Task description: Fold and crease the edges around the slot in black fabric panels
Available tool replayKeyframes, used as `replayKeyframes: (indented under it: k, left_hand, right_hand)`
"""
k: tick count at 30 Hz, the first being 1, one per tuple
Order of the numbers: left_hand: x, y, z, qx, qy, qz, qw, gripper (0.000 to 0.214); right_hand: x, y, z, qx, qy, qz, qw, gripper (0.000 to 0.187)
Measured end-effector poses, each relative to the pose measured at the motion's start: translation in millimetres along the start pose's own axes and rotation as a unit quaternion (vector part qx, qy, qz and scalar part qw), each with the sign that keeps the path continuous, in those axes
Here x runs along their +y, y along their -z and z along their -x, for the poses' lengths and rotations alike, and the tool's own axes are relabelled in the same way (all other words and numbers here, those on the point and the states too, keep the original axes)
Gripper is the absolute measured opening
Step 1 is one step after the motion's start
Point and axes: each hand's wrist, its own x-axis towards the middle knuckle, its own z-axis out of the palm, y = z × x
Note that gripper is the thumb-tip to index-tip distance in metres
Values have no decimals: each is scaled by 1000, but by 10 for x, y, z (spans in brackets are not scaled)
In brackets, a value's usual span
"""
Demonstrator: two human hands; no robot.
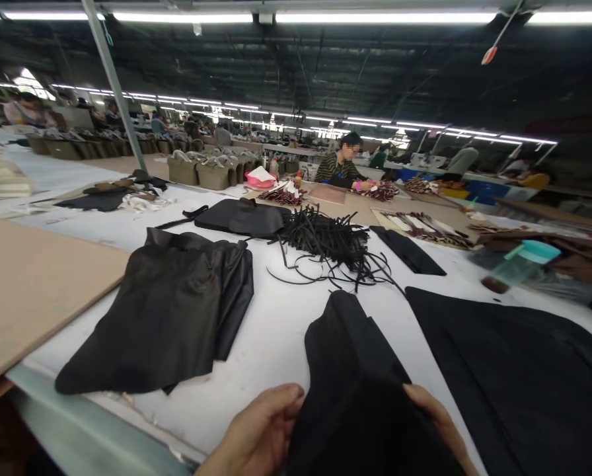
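At the bottom edge my left hand grips the left side of a black fabric piece, thumb on top. My right hand holds the same piece on its right side, with only some fingers showing. The piece runs from my hands up over the white table. To its left lies a stack of dark brown fabric pieces. A large black sheet lies to its right.
A pile of black straps and more black pieces lie farther back. A brown board sits left. A green-capped bottle stands right. A person works at the far side, near rows of tan bags.
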Motion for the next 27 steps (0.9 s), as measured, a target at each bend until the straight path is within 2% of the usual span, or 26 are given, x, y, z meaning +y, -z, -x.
replayKeyframes:
  k: [3, 7, 9, 11, 14, 15, 16, 18, 19, 20, 21, 23, 24, 25, 27]
  left_hand:
    - [-75, -59, -54, -15, 21, 19, 999, 17]
    - [-92, -191, -90, -107, -41, 21, 993, 34]
    - [-91, -255, -101, -115, -61, 16, 991, 36]
    - [-102, -307, -105, -103, -60, -17, 993, 31]
    - [-140, -393, -97, -82, -70, -126, 986, 34]
    - [-156, -428, -94, -70, -84, -179, 978, 34]
    - [-174, -465, -94, -52, -110, -239, 963, 33]
    - [-221, -541, -115, -9, -191, -379, 905, 33]
    - [-254, -576, -140, 8, -232, -452, 861, 38]
    - [-297, -609, -176, 17, -262, -522, 811, 46]
    - [-350, -638, -220, 18, -277, -588, 760, 55]
    - [-487, -689, -327, 3, -258, -698, 668, 68]
    - [-567, -708, -380, -9, -243, -736, 632, 70]
    - [-651, -721, -426, -17, -237, -762, 602, 68]
    - [-810, -717, -479, -22, -265, -788, 555, 59]
  right_hand:
    - [-14, 188, 71, 33, 26, 0, 999, 18]
    - [18, 352, 144, 14, -14, -6, 1000, 22]
    - [52, 401, 138, -1, -23, 1, 1000, 19]
    - [85, 446, 105, 10, -18, 29, 999, 19]
    - [105, 505, 67, 74, 1, 172, 982, 27]
    - [97, 511, 73, 105, 13, 254, 961, 30]
    - [80, 502, 94, 150, 39, 341, 927, 34]
    - [32, 418, 172, 263, 138, 479, 826, 41]
    - [5, 339, 223, 309, 187, 512, 779, 45]
    - [-17, 238, 274, 330, 227, 523, 752, 49]
    - [-33, 122, 319, 311, 238, 520, 759, 53]
    - [-41, -115, 371, 188, 204, 497, 822, 52]
    - [-33, -217, 373, 146, 189, 487, 840, 53]
    - [-19, -296, 360, 130, 181, 482, 847, 54]
    - [16, -376, 303, 166, 189, 482, 839, 51]
